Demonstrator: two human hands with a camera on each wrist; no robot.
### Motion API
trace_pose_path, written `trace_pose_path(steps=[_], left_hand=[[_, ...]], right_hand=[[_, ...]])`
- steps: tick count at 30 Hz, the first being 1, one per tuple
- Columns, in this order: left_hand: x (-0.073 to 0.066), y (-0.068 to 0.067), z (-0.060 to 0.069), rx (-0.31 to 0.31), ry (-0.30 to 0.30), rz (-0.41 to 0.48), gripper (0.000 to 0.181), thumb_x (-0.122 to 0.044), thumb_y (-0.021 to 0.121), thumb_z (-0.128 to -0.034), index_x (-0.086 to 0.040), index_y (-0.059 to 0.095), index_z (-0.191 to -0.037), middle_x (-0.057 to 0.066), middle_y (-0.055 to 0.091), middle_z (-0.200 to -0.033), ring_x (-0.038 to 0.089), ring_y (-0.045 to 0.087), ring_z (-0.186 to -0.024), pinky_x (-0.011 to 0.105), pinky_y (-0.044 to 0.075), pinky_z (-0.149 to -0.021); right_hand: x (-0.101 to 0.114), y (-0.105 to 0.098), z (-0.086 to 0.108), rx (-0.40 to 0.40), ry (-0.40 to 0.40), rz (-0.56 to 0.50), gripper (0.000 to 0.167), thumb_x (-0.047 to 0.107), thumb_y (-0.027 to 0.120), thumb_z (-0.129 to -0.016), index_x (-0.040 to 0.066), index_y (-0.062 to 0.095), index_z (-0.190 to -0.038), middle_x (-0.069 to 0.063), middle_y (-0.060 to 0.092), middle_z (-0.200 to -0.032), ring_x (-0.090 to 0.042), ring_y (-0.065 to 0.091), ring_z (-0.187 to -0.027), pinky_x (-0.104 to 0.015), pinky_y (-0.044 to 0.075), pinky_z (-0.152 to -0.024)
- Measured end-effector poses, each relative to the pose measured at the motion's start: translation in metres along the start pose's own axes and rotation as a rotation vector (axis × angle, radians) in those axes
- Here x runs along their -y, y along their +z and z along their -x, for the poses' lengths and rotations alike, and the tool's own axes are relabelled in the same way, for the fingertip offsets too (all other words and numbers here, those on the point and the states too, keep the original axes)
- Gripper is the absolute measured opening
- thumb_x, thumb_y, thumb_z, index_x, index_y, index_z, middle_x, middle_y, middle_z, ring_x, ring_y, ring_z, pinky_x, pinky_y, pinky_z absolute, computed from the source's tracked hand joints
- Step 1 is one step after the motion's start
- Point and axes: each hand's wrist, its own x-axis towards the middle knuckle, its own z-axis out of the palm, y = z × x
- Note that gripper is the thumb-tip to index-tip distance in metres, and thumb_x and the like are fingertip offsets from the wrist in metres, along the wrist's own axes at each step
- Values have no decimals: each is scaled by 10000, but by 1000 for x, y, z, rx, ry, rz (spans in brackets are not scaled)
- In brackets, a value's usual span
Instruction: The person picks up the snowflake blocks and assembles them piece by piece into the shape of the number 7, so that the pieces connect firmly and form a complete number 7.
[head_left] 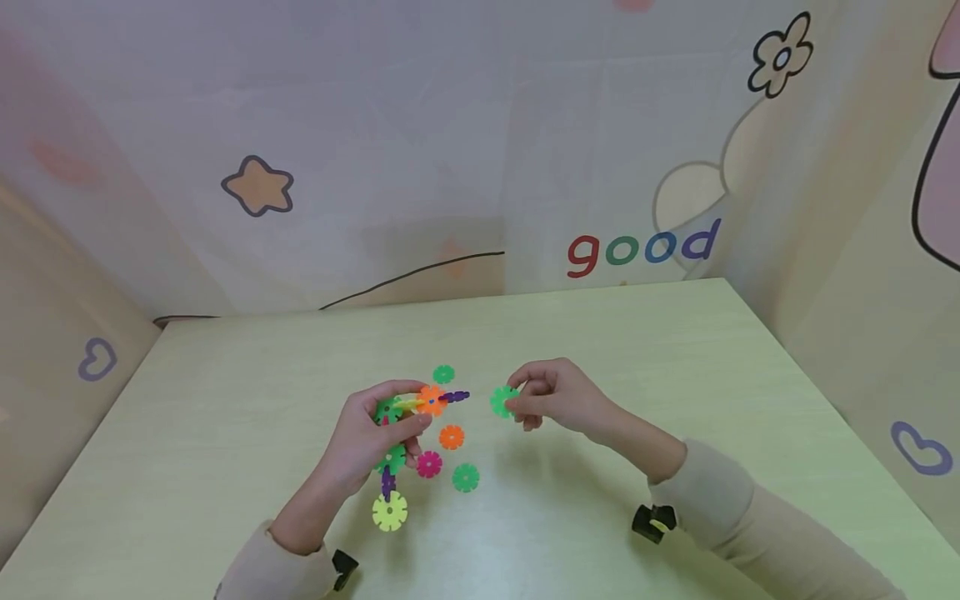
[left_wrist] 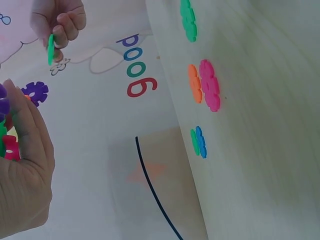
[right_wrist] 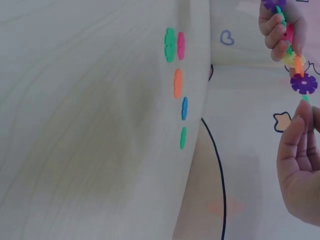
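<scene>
While pinching green notched disc (head_left: 501, 402) in R hand (head_left: 558, 398), grips linked multicolor disc chain (head_left: 393, 463) in L hand (head_left: 366, 435) nearby, above counter (head_left: 570, 517) w/ loose orange, magenta, blue & grn discs (head_left: 446, 437).

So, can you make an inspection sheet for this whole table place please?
Surface: pale wood-grained table
Job's things: multicoloured chain of joined flower-shaped plastic discs; single green flower-shaped plastic disc; loose on the table, two green discs, one orange disc, one pink disc, one blue disc
Clutter: nothing seen
Grippers: left hand grips the chain; right hand pinches the single disc
Cables: nothing seen
Surroundings: pale backdrop printed with an orange star
</scene>
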Motion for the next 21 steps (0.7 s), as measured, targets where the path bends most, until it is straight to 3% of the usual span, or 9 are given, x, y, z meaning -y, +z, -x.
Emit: trace_pose_path(steps=[4, 12, 21], left_hand=[[2, 1, 0, -13, 18, 1, 412, -4, 669, -800, 20, 540, -1190, 83, 596, -650, 163, 566, -486, 273, 525, -518], [3, 4, -1, -30, 0, -13, 403, 0, 671, -797, -9, 558, -1184, 92, 592, -650, 179, 570, -493, 279, 530, -541], [4, 6, -3, -24, 8, -33, 404, -2, 678, -791, -21, 568, -1180, 92, 589, -625, 180, 573, -490, 283, 531, -549]], right_hand=[[4, 2, 2, -12, 8, -20, 205, 75, 646, -837, -35, 588, -1001, -87, 637, -692, -242, 619, -601, -390, 537, -689], [6, 7, 4, -43, -11, -68, 284, 56, 632, -847, -38, 572, -1108, -119, 657, -746, -247, 628, -641, -337, 543, -674], [7, 14, 1, -82, -21, -124, 302, 25, 626, -843, -66, 555, -1123, -79, 657, -722, -192, 637, -623, -304, 544, -657]])
